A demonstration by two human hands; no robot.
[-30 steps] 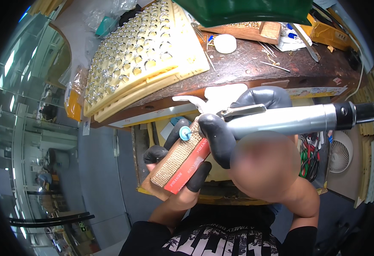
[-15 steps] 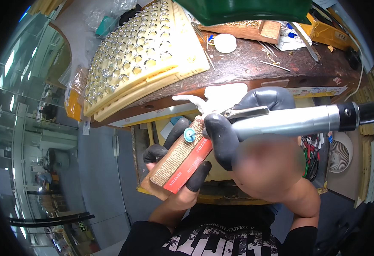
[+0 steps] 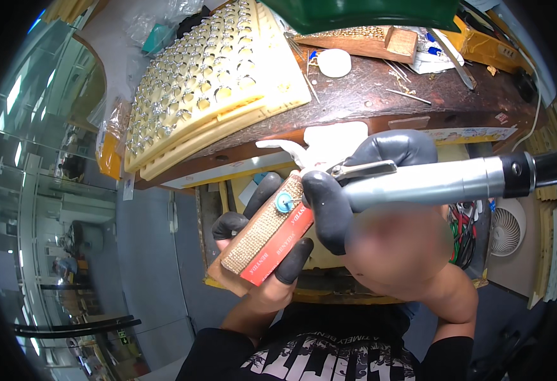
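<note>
In my left hand (image 3: 285, 273), fingers wrapped round its sides, is a tilted wooden block (image 3: 232, 278). Its upper face carries a grainy, gold-brown beaded strip (image 3: 253, 242), and a red printed strip (image 3: 275, 251) runs along its near side. My right hand (image 3: 329, 216) is closed round a silver rotary handpiece (image 3: 440, 180) with a lever on top. A small blue disc (image 3: 284, 202) on its tip lies over the upper end of the beaded strip; whether they touch I cannot tell. Black finger covers are on both hands.
Cream trays (image 3: 227, 105) hold many rings at the back left of the dark bench (image 3: 361, 92). Behind are a white round lid (image 3: 334, 63), thin metal rods (image 3: 408, 96) and another wooden block (image 3: 402, 44). A green lamp shade (image 3: 367, 16) hangs overhead. A fan (image 3: 507, 235) stands right.
The block's lower end has shifted slightly left and up in my left hand. The blue disc sits a little further right and shows more of its face. My grips are unchanged.
</note>
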